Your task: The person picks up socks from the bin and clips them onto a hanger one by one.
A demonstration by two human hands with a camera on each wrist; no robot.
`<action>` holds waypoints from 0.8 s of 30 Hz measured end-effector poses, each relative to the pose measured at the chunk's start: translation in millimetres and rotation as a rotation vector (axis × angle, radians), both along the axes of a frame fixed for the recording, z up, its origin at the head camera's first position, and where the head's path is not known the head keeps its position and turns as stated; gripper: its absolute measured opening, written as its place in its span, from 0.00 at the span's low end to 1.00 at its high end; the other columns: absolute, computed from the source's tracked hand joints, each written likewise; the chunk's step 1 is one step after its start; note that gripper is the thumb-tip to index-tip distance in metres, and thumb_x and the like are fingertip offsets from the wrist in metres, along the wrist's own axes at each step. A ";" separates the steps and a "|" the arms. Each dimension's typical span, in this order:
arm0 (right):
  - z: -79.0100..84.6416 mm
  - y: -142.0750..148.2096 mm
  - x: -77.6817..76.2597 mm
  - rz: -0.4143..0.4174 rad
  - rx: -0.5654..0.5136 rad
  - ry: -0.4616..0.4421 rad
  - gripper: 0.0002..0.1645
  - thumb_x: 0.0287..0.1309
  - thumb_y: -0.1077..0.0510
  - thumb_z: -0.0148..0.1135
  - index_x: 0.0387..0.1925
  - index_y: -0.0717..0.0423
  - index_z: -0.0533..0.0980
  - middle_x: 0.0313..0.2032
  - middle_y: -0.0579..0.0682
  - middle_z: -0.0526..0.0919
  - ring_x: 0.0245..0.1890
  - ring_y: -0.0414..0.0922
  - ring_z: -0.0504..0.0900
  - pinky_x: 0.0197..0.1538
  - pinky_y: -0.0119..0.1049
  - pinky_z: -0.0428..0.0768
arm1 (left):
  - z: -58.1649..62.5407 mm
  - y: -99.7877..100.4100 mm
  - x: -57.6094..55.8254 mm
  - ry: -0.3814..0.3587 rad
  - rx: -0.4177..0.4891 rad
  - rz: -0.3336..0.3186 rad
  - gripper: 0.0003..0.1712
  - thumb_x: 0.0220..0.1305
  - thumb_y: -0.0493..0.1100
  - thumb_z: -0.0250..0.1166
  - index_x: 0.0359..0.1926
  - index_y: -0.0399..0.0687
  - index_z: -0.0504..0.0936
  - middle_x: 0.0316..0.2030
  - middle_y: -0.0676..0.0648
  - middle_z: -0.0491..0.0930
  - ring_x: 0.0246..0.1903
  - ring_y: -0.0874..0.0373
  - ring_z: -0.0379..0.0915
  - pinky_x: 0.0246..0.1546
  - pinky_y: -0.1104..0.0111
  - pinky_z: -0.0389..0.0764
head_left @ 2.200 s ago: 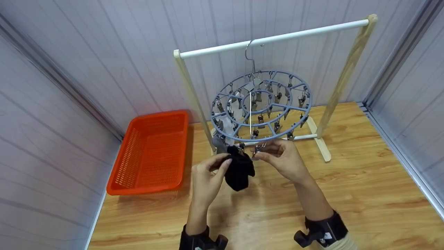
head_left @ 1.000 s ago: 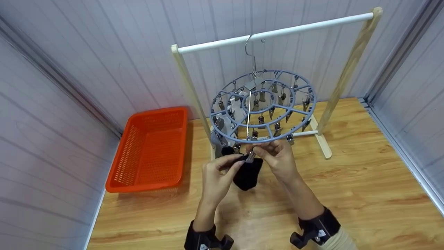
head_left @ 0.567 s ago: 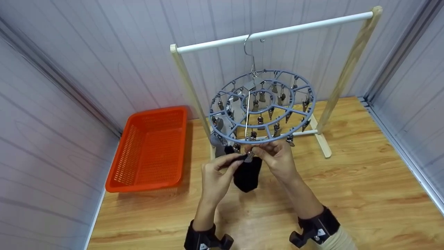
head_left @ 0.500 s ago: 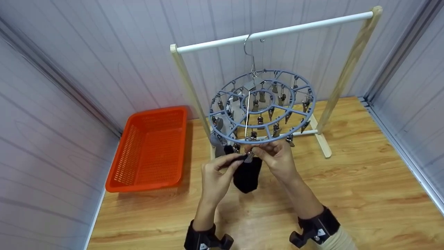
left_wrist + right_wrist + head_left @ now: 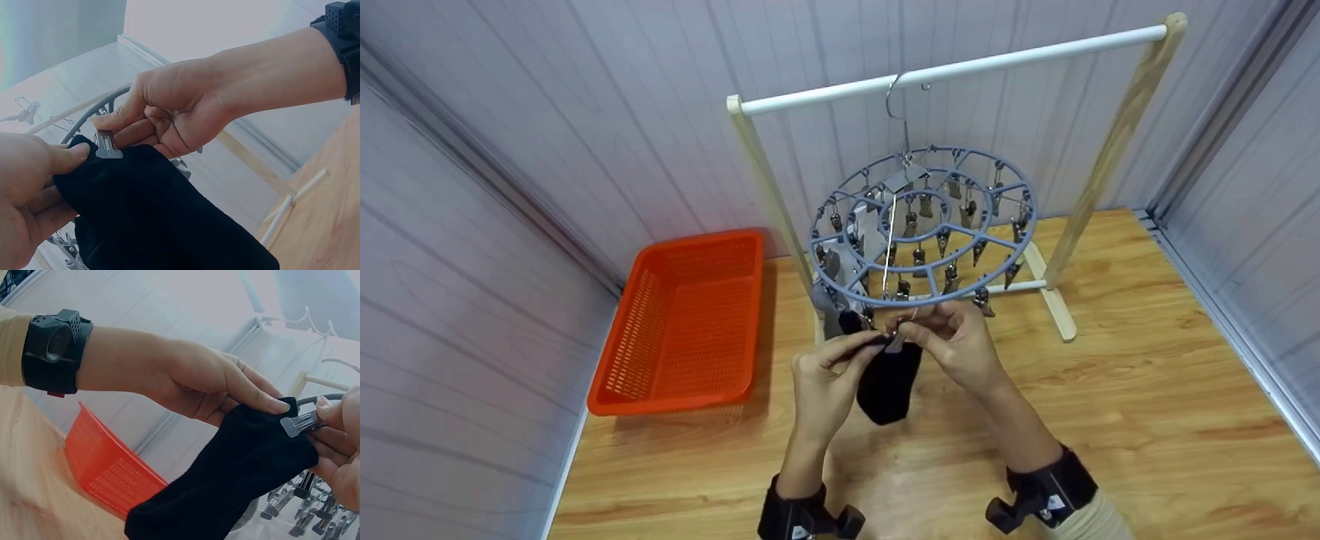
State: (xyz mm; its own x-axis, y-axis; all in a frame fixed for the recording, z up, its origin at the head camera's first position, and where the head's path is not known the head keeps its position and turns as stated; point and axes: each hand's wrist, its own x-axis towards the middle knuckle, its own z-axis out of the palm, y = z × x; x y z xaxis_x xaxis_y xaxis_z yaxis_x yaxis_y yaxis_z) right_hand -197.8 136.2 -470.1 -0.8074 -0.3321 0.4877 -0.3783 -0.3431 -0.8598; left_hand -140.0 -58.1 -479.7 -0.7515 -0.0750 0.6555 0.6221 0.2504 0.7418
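Observation:
My left hand [image 5: 825, 382] pinches the cuff corner of a black sock [image 5: 885, 390] between thumb and fingers, under the front rim of a round grey-blue clip hanger [image 5: 911, 301]. My right hand [image 5: 956, 349] pinches a metal clip [image 5: 301, 423], its thumb on the clip's tail end. In the left wrist view, the jaws of the clip lie over the edge of the sock [image 5: 152, 208], right beside the left thumb. The rest of the sock hangs down below both hands.
The hanger hooks onto a white rod [image 5: 1020, 60] with wooden legs. Several metal clips dangle from its rings. At its left side hang a pale cloth [image 5: 870, 232], a grey piece [image 5: 831, 322] and another black piece [image 5: 851, 322]. An orange basket [image 5: 675, 409] sits on the wooden floor at left.
Since the oldest frame, my right hand has brought the clip left onto the sock's edge, while the left hand moved right with the sock. Lately the sock and hanger shift slightly left.

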 end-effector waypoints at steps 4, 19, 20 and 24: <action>2.3 2.1 1.0 -0.046 0.080 -0.023 0.09 0.66 0.70 0.69 0.45 0.73 0.81 0.42 0.69 0.88 0.39 0.49 0.91 0.44 0.39 0.88 | 0.0 -0.9 -0.2 0.008 -0.014 0.012 0.10 0.66 0.34 0.74 0.47 0.43 0.93 0.43 0.50 0.91 0.40 0.55 0.90 0.40 0.66 0.88; 5.9 5.5 3.0 -0.087 0.208 -0.083 0.14 0.67 0.65 0.71 0.50 0.69 0.82 0.45 0.67 0.88 0.44 0.50 0.90 0.49 0.42 0.88 | -0.1 -10.3 -2.4 0.011 -0.142 0.043 0.12 0.67 0.40 0.76 0.49 0.40 0.91 0.45 0.49 0.91 0.42 0.57 0.89 0.44 0.66 0.88; 6.2 6.3 2.7 -0.088 0.217 -0.079 0.14 0.67 0.65 0.72 0.50 0.68 0.82 0.45 0.66 0.88 0.43 0.51 0.90 0.49 0.43 0.88 | 0.8 -12.5 -2.2 0.004 -0.157 0.059 0.12 0.68 0.41 0.76 0.49 0.41 0.91 0.45 0.49 0.91 0.42 0.58 0.89 0.44 0.67 0.88; 6.9 9.3 0.5 -0.105 0.247 -0.037 0.15 0.68 0.63 0.71 0.52 0.70 0.82 0.45 0.65 0.88 0.41 0.52 0.91 0.51 0.44 0.88 | 2.5 -22.9 -2.7 -0.070 -0.217 0.154 0.11 0.70 0.43 0.74 0.47 0.41 0.91 0.42 0.49 0.91 0.40 0.60 0.88 0.44 0.68 0.87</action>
